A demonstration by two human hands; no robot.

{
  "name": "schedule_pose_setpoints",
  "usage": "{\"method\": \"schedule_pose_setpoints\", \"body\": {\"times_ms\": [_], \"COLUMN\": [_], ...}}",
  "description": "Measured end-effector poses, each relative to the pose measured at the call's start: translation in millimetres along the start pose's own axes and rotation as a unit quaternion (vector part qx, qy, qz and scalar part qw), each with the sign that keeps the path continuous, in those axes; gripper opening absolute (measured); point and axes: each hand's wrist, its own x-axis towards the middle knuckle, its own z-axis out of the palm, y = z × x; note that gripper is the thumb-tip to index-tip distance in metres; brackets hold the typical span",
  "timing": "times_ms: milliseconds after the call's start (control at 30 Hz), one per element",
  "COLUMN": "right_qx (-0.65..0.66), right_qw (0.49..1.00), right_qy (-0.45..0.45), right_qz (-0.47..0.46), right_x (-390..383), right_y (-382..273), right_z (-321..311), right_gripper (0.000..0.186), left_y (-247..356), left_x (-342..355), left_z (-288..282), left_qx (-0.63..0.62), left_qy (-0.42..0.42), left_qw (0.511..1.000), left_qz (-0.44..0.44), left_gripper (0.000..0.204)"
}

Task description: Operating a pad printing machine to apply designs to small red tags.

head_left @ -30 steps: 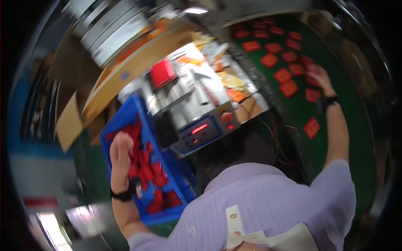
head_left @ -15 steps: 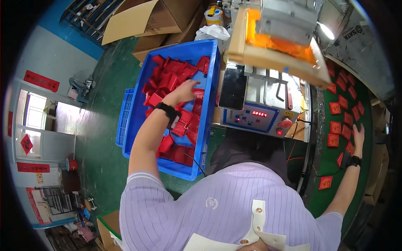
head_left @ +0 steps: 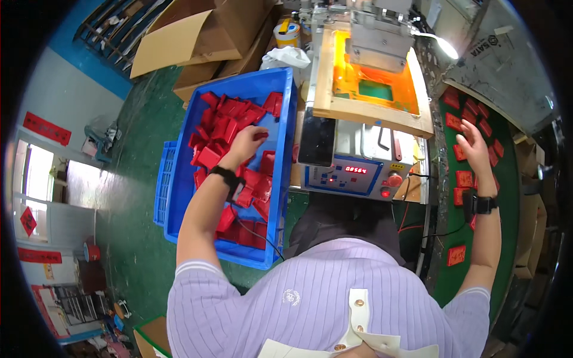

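Observation:
My left hand (head_left: 245, 143) is inside a blue crate (head_left: 276, 215) of red plastic pieces (head_left: 210, 156), its fingers curled on a red piece at the crate's middle. My right hand (head_left: 474, 149) is raised over a green surface (head_left: 447, 283) at the right, fingers apart with nothing between them, near several red squares (head_left: 456, 256) with gold marks. Between my hands stands a printing machine (head_left: 373, 53) with a wooden screen frame (head_left: 364, 119) holding orange material, above a control box (head_left: 340, 176) with a lit display and red button. Both wrists wear black bands with devices and cables.
Open cardboard boxes (head_left: 227, 30), a white cloth (head_left: 283, 58) and a white bucket (head_left: 286, 37) stand behind the crate. A lamp (head_left: 444, 46) is at the machine's right. A second blue crate (head_left: 164, 185) lies left of mine; another box (head_left: 152, 334) is at lower left.
Since half a second ago my right hand has moved up and left from among the red squares, fingers spreading. My left fingers have curled more onto a red piece. The view has shifted slightly.

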Motion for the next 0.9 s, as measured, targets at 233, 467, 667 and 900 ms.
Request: {"method": "schedule_pose_setpoints", "body": {"times_ms": [233, 467, 667, 900], "right_qx": [0.057, 0.239, -0.024, 0.075], "right_qw": [0.994, 0.955, 0.945, 0.957], "right_qy": [-0.069, -0.153, -0.105, -0.157], "right_qz": [-0.06, -0.091, -0.309, -0.234], "right_x": [41, 85, 103, 114], "right_y": [-50, -84, -133, -156], "right_z": [43, 82, 115, 118], "right_gripper": [0.047, 0.049, 0.069, 0.068], "left_y": [72, 144, 205, 242], "left_x": [-14, -10, 23, 92], "left_z": [-73, -105, -94, -62], "left_qx": [-0.128, -0.251, -0.332, -0.327], "left_qy": [0.081, 0.087, 0.013, -0.025], "left_qw": [0.988, 0.964, 0.942, 0.941], "left_qz": [-0.019, 0.004, 0.046, 0.085], "left_gripper": [0.028, 0.028, 0.032, 0.029]}}
